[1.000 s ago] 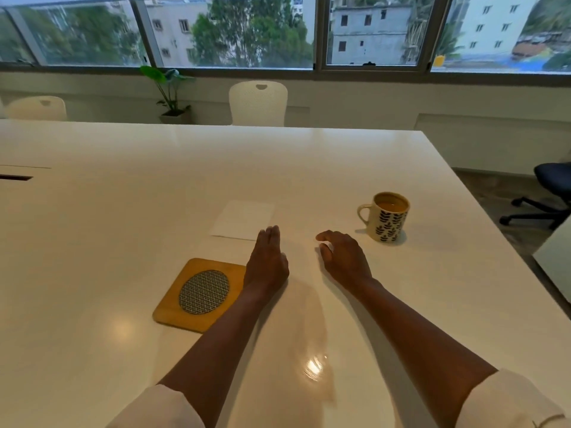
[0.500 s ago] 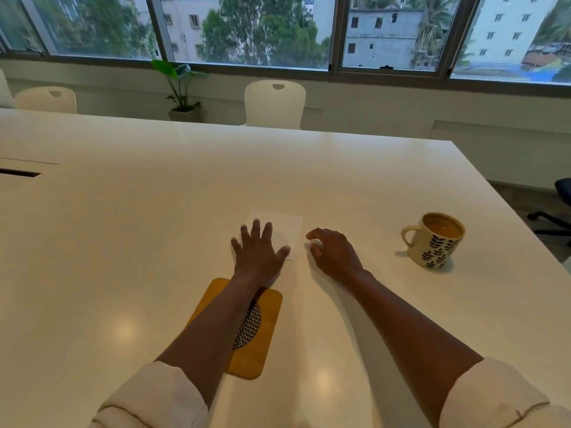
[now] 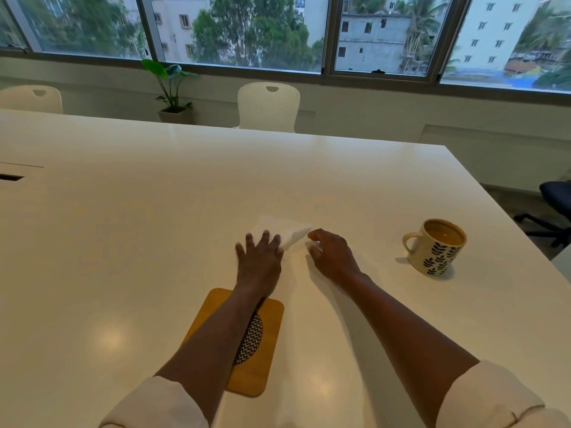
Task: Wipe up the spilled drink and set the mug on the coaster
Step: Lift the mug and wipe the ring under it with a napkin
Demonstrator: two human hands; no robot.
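Your left hand [image 3: 259,261] lies flat with fingers spread, pressing the near edge of the white napkin [image 3: 285,229]; half a second ago it had barely reached it. Your right hand [image 3: 332,254], fingers loosely curled, now touches the napkin's right corner, holding nothing. The mug [image 3: 436,246] stands at 3 o'clock from your hands, well apart. The coaster [image 3: 261,359] lies at 6 o'clock under your left forearm.

On the surface [image 3: 123,227]: napkin [image 3: 287,230] at centre, under left hand [image 3: 259,261], right hand [image 3: 332,257] just beside; mug [image 3: 434,247] well apart at right; coaster [image 3: 247,344] nearest, beneath left forearm.
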